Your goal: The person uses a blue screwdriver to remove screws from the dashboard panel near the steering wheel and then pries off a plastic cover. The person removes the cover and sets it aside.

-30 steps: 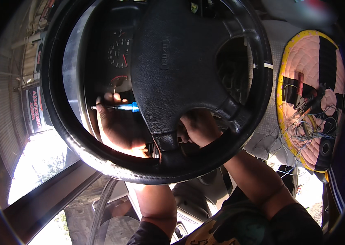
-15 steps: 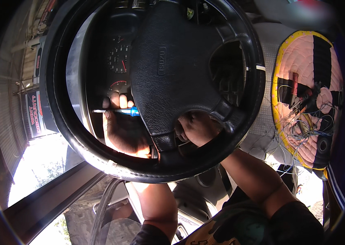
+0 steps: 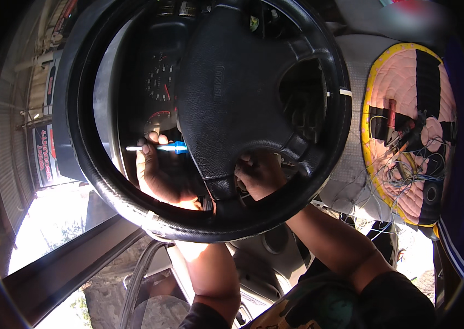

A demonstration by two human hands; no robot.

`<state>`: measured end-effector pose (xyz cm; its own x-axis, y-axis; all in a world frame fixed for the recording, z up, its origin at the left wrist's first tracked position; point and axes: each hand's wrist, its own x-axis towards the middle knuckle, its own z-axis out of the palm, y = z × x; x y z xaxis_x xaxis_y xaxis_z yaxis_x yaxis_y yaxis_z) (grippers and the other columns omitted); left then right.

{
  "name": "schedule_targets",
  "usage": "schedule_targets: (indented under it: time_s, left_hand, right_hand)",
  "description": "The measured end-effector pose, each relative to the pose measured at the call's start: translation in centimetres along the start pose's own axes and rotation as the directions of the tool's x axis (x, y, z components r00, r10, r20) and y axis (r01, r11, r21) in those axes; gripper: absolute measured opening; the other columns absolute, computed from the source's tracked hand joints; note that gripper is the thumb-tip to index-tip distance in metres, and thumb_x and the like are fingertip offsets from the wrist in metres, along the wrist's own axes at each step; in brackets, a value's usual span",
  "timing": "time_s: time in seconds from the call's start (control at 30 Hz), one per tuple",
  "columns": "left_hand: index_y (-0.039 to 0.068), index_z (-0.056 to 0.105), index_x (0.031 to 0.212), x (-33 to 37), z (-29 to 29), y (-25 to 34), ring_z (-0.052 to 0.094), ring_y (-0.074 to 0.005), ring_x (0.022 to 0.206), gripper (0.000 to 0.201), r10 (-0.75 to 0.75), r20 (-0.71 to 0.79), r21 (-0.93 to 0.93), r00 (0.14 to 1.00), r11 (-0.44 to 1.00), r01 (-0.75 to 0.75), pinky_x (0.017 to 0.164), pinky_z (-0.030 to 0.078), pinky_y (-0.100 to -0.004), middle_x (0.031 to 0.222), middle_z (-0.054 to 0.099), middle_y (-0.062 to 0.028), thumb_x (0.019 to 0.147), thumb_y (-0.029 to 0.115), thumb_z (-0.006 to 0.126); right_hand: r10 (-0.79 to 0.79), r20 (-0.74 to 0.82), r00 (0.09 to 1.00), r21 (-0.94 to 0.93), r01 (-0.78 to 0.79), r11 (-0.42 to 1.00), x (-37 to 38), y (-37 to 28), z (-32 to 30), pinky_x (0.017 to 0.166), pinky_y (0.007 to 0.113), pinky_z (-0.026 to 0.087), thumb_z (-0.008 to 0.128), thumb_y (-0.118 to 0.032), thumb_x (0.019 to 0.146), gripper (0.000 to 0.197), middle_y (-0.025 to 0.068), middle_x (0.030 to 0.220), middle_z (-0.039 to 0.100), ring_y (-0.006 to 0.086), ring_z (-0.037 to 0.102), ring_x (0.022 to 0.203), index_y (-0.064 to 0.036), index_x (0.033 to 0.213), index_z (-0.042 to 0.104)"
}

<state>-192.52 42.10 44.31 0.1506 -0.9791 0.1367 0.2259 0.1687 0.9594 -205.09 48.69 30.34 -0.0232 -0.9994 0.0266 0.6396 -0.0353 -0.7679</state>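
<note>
Through the lower left opening of the black steering wheel (image 3: pixel 226 71), my left hand (image 3: pixel 158 178) grips a screwdriver (image 3: pixel 178 147). Its bright metal shaft points left between my thumb and fingers. The blue handle runs to the right and disappears behind the wheel's hub. In the lower opening is my right hand (image 3: pixel 263 176), its fingers curled. The hub and a spoke cover part of that hand, so anything in its fingers is hidden. Both forearms pass beneath the wheel rim. Just beyond my left hand lies the dark instrument cluster (image 3: pixel 160 82).
On the right, a pink and black quilted pad (image 3: pixel 402 77) with yellow edging carries a tangle of thin wires (image 3: pixel 413 178) and a red-handled tool (image 3: pixel 391 113). An open door and window frame (image 3: pixel 78 257) lie at the lower left.
My left fingers have drawn closer round the screwdriver shaft. My right hand has shifted slightly left, and the whole view has moved a little.
</note>
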Motion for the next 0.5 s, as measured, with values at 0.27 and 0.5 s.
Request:
schedule_targets:
  time_s: [0.27,0.5]
  left_hand:
    - [0.007,0.069,0.124,-2.2,3.9,-0.7,0.071,-0.0243,0.094,0.025,0.169,-0.190,0.032,0.967,0.986,-0.166,0.086,0.063,-0.0470,0.104,0.073,-0.0097,0.109,0.026,0.065]
    - [0.002,0.070,0.125,-0.9,4.0,-0.8,0.071,-0.0260,0.096,0.025,0.128,-0.302,0.017,0.945,0.992,-0.129,0.086,0.063,-0.0445,0.107,0.075,-0.0140,0.110,0.020,0.061]
  right_hand:
    - [0.178,0.005,0.984,0.075,-0.178,0.981,0.0,-1.2,-0.1,0.068,0.038,0.056,0.055,-0.002,0.097,0.017,0.0110,0.072,0.069,0.0215,0.071,0.067,0.0016,0.089,0.070]
    - [0.101,0.088,0.991,-0.237,-0.077,0.969,1.1,-0.7,-1.0,0.085,0.042,0.060,0.061,-0.012,0.107,0.016,0.0170,0.096,0.077,0.0320,0.077,0.084,-0.0022,0.107,0.073]
